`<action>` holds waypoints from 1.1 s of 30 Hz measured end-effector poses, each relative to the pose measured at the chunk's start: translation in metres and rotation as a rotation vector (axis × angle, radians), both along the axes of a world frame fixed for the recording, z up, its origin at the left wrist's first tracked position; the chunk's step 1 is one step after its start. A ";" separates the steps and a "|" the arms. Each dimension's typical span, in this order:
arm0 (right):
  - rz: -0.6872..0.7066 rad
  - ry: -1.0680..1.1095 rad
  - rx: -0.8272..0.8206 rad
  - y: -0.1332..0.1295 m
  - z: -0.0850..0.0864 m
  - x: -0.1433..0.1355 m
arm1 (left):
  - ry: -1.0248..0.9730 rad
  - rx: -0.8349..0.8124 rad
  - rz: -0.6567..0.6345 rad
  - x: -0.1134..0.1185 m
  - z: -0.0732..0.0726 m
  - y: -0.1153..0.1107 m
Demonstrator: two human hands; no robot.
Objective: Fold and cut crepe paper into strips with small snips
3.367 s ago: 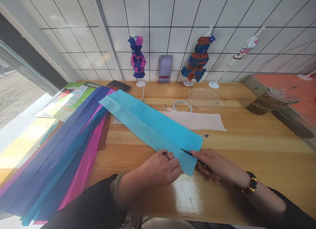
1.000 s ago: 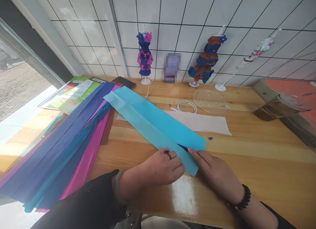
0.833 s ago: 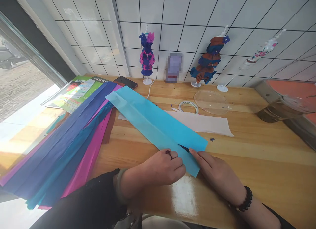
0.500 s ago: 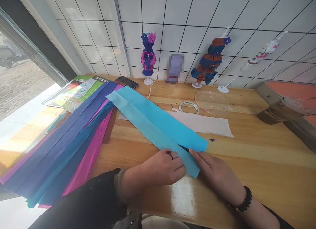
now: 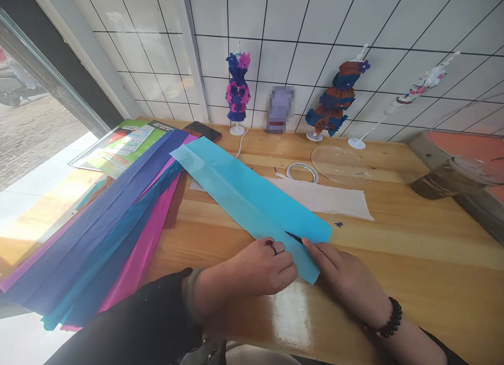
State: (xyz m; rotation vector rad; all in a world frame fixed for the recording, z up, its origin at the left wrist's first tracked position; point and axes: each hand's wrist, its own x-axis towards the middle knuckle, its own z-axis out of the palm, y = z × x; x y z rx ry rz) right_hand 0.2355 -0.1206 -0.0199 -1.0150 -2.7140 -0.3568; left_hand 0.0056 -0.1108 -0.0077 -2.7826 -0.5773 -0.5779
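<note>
A long strip of light blue paper point(image 5: 252, 184) lies slantwise on the table, its near side folded over lengthwise. My left hand point(image 5: 262, 268) is closed at the folded paper's near edge, fingers curled in and appearing to pinch it. Under my right hand point(image 5: 342, 270) is a slim dark blade point(image 5: 293, 237) with a pointed tip, set along the fold near the strip's right end. My index finger reaches along it; its handle is hidden by the hand, so the kind of tool cannot be made out fully.
Purple, teal and pink paper sheets point(image 5: 118, 218) spread over the left. Behind the strip lie white paper point(image 5: 331, 198), a tape roll point(image 5: 302, 173) and a clear round lid point(image 5: 337, 164). Paper-dressed stands point(image 5: 238, 92) line the tiled wall. A dark cup point(image 5: 441, 181) is at right.
</note>
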 end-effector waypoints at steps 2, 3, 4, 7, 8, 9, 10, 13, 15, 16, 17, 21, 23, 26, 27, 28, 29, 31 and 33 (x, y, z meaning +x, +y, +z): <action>-0.001 -0.003 0.003 0.000 0.000 0.000 | -0.003 -0.001 0.000 0.000 0.000 0.000; 0.001 -0.004 0.002 0.000 0.000 0.000 | -0.007 0.001 -0.001 0.000 -0.001 0.000; 0.004 -0.005 0.002 0.000 -0.001 0.000 | -0.013 0.004 0.000 0.000 0.000 0.000; 0.001 -0.009 0.000 0.001 -0.001 0.000 | -0.024 0.010 -0.002 0.000 0.000 0.001; -0.002 -0.013 -0.003 0.001 -0.001 0.001 | -0.025 0.010 -0.002 0.000 0.000 0.001; -0.005 -0.017 -0.006 0.001 -0.002 0.001 | -0.024 0.009 -0.002 0.000 0.000 0.001; -0.006 -0.023 -0.012 0.001 -0.002 0.002 | -0.023 0.010 0.000 0.000 0.000 0.001; -0.020 -0.042 -0.034 0.001 -0.003 0.003 | -0.026 0.014 0.007 0.000 0.000 0.001; -0.033 -0.050 -0.048 0.002 -0.004 0.003 | -0.027 0.012 0.008 -0.001 0.001 0.001; -0.034 -0.052 -0.053 0.003 -0.004 0.003 | -0.026 0.011 0.007 -0.001 0.001 0.001; -0.032 -0.052 -0.056 0.004 -0.005 0.002 | -0.025 0.010 0.007 -0.001 0.002 0.001; -0.013 -0.049 -0.046 0.009 -0.003 -0.003 | -0.023 0.014 0.009 -0.001 0.003 0.001; -0.005 -0.051 -0.042 0.012 -0.001 -0.005 | -0.022 0.013 0.006 -0.001 0.002 0.000; 0.004 -0.043 -0.038 0.014 0.001 -0.008 | -0.018 0.012 0.003 -0.002 0.001 0.000; 0.005 -0.038 -0.037 0.014 0.001 -0.009 | -0.017 0.014 0.004 -0.002 0.001 0.000; 0.007 -0.033 -0.034 0.015 0.001 -0.009 | -0.017 0.016 0.006 -0.002 0.001 0.000; 0.011 -0.030 -0.032 0.015 0.001 -0.010 | -0.017 0.018 0.007 -0.002 0.001 0.000; 0.021 -0.027 -0.028 0.016 0.001 -0.010 | -0.012 0.019 0.009 -0.002 0.002 0.000; 0.027 -0.024 -0.029 0.016 0.000 -0.010 | -0.005 0.017 0.011 -0.001 0.003 0.000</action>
